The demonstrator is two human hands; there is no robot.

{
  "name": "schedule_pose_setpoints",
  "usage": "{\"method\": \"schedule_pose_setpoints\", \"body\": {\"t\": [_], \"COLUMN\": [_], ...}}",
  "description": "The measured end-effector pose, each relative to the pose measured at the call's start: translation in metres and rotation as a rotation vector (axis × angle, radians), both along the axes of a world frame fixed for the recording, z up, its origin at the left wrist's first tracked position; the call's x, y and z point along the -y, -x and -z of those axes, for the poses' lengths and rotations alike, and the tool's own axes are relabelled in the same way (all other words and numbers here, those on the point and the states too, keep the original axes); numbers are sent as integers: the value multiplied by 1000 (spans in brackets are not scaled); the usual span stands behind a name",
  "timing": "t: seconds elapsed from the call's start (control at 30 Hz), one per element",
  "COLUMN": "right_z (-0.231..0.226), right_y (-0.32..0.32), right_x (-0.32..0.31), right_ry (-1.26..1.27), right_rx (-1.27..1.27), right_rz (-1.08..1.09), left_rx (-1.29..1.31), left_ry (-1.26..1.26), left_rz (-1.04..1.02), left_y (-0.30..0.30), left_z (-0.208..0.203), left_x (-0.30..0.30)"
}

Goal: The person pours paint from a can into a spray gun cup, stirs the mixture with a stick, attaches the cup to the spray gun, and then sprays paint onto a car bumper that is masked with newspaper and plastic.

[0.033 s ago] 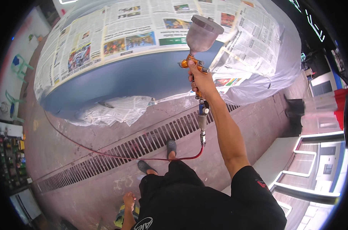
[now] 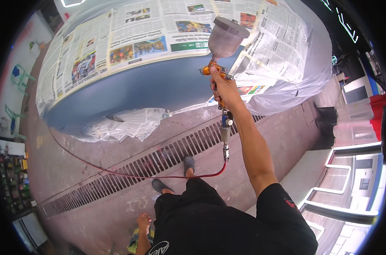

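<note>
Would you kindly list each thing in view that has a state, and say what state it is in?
Right hand: closed around the spray gun's handle.
Spray gun: held upright, cup on top, nozzle toward the blue panel.
Cup: lid on.
Red hose: joined to the gun's base, lying slack across the floor.
Blue panel: bare, bordered by taped newspaper.
Left hand: hanging low; what it holds is unclear.
Floor drain: grate in place.

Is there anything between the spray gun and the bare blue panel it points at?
Nothing visible. The right hand holds the spray gun facing the blue panel; the newspaper masking lies above the bare strip.
</note>
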State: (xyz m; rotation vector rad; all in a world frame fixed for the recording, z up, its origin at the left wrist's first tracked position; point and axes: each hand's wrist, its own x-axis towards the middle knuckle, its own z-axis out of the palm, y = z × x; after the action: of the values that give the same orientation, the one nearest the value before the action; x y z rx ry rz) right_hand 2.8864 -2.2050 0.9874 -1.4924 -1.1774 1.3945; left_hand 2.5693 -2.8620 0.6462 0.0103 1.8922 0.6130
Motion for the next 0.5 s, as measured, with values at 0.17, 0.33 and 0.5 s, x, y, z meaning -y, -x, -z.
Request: {"method": "schedule_pose_setpoints", "body": {"t": [0.17, 0.33, 0.5], "right_z": [-2, -12, -21], "right_y": [-118, -184, -199], "right_x": [-37, -59, -71], "right_ry": [-14, -96, -170], "right_rx": [26, 133, 132], "right_rz": [165, 248, 358], "left_rx": [5, -6, -97], "left_ry": [-63, -191, -386], "left_rz": [88, 369, 429], "left_y": [-54, -65, -78], "left_z": [-18, -4, -3], "left_x": [-67, -66, -53]}}
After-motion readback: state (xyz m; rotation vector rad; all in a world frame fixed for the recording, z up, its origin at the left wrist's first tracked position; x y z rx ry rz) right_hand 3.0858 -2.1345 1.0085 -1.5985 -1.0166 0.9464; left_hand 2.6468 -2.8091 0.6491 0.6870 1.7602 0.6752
